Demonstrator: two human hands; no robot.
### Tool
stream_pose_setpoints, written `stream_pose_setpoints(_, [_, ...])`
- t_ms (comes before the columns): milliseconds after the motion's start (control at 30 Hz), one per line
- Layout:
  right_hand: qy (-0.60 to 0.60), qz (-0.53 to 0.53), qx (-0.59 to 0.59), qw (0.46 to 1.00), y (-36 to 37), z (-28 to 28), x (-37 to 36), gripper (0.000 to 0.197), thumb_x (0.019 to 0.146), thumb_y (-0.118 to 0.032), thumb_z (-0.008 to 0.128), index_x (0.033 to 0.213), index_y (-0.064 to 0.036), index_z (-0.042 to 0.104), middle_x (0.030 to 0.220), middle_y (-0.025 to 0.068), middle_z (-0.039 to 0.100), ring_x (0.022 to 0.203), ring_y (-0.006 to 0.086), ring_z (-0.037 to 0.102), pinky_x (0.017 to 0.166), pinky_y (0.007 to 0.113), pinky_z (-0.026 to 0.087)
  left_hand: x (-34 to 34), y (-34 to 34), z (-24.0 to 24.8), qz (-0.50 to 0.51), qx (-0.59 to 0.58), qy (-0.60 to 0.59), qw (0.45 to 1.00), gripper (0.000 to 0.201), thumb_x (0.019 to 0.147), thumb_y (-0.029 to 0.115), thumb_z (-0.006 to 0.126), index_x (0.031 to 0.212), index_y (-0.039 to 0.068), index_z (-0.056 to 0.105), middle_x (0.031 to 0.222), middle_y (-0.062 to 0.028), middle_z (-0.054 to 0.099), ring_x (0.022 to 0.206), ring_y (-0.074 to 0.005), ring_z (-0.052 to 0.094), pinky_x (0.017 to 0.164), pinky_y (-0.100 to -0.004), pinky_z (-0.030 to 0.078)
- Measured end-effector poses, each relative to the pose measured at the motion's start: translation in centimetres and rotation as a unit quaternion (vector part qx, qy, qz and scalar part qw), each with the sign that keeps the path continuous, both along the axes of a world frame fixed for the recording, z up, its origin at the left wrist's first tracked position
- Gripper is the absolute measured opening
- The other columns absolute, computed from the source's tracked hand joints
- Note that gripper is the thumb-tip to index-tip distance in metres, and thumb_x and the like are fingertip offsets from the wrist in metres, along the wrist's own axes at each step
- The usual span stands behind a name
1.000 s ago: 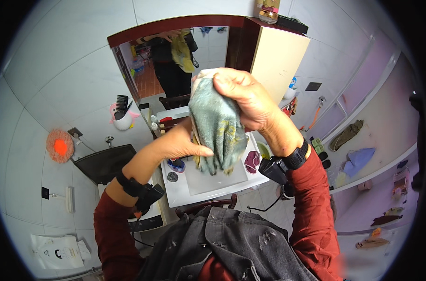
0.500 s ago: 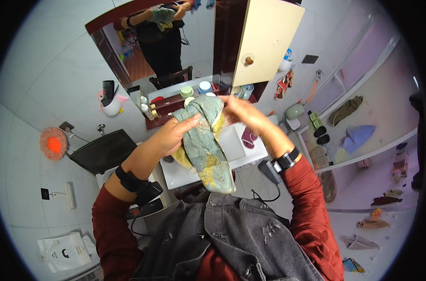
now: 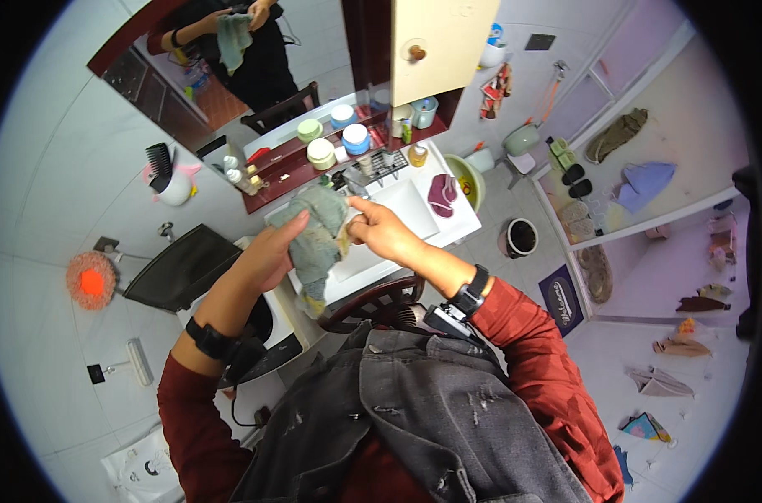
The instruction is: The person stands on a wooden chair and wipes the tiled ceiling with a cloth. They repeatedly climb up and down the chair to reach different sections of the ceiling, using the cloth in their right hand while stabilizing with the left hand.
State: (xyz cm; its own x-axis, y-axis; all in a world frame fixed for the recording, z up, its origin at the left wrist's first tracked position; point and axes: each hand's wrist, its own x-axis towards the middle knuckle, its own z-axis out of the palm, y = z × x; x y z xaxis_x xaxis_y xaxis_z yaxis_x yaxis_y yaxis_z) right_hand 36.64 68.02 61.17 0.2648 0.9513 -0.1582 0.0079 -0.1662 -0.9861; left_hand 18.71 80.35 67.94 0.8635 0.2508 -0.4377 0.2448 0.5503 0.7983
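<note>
A crumpled grey-green cloth [image 3: 318,239] with yellowish stains hangs between my two hands above the white basin [image 3: 414,210]. My left hand [image 3: 268,251] grips its left side with the fingers curled over the top. My right hand [image 3: 381,230] pinches its right edge. A dark grey denim jacket [image 3: 423,419] lies draped over my lap below the hands.
A mirror [image 3: 230,67] above shows me and the cloth. Several round jars [image 3: 339,138] stand on the dark red shelf. A cream cabinet door [image 3: 435,42] hangs open. A dark red rag [image 3: 442,194] lies by the basin, a black bucket [image 3: 521,237] on the floor.
The cloth and both hands have come down from near my face to just above the basin. The view has tilted, showing more floor at the right.
</note>
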Motion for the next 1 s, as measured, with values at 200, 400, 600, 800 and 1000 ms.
stream_pose_setpoints(200, [0.2, 0.075, -0.018, 0.977, 0.1, 1.4, 0.0, 0.075, 0.087, -0.013, 0.064, 0.149, -0.0111, 0.023, 0.092, 0.0021, 0.065, 0.078, 0.0117, 0.058, 0.074, 0.023, 0.046, 0.3, 0.1, -0.2, 0.005, -0.029, -0.02, 0.999, 0.047, 0.101, 0.037, 0.04, 0.135, 0.005, 0.043, 0.128, -0.0101, 0.057, 0.116, -0.0232, 0.057, 0.099, -0.0423, 0.044])
stream_pose_setpoints(400, [0.142, 0.091, 0.03, 0.985, 0.2, 0.9, 0.2, 0.065, 0.091, -0.006, 0.061, 0.147, -0.0065, 0.027, 0.096, 0.0053, 0.065, 0.079, 0.0102, 0.058, 0.077, 0.025, 0.047, 0.2, 0.9, -2.1, 0.027, -0.041, -0.03, 0.998, 0.047, 0.101, 0.036, 0.042, 0.134, 0.003, 0.044, 0.128, -0.0102, 0.057, 0.115, -0.0235, 0.057, 0.099, -0.0419, 0.044])
stream_pose_setpoints(600, [0.085, -0.04, 0.01, 0.996, -0.3, 0.6, 3.3, 0.052, 0.089, -0.017, 0.065, 0.137, -0.0095, 0.048, 0.076, 0.0008, 0.055, 0.066, 0.014, 0.05, 0.067, 0.026, 0.045, -1.8, 3.6, -4.3, 0.061, 0.03, 0.03, 0.997, 0.044, 0.094, 0.026, 0.059, 0.126, -0.003, 0.051, 0.122, -0.0124, 0.059, 0.108, -0.0231, 0.059, 0.098, -0.0402, 0.045])
stream_pose_setpoints(800, [-0.47, 0.126, -0.015, 0.874, -1.7, 0.2, 3.1, 0.051, 0.071, -0.028, 0.079, 0.118, -0.0142, 0.064, 0.097, 0.0089, 0.052, 0.096, 0.0274, 0.057, 0.077, 0.034, 0.047, -3.7, 5.4, -4.4, 0.074, -0.006, 0.033, 0.997, 0.034, 0.094, 0.022, 0.059, 0.116, -0.004, 0.057, 0.112, -0.0127, 0.065, 0.099, -0.0232, 0.065, 0.089, -0.0399, 0.052])
stream_pose_setpoints(1000, [-0.55, -0.041, -0.057, 0.832, 0.6, 0.8, 5.2, 0.02, 0.068, -0.01, 0.069, 0.088, -0.0168, 0.07, 0.104, 0.0044, 0.057, 0.105, 0.0274, 0.053, 0.084, 0.044, 0.038, -2.3, 4.8, 0.7, 0.051, 0.104, 0.111, 0.987, 0.038, 0.092, 0.023, 0.061, 0.119, -0.003, 0.057, 0.113, -0.0109, 0.065, 0.104, -0.0194, 0.063, 0.092, -0.037, 0.05])
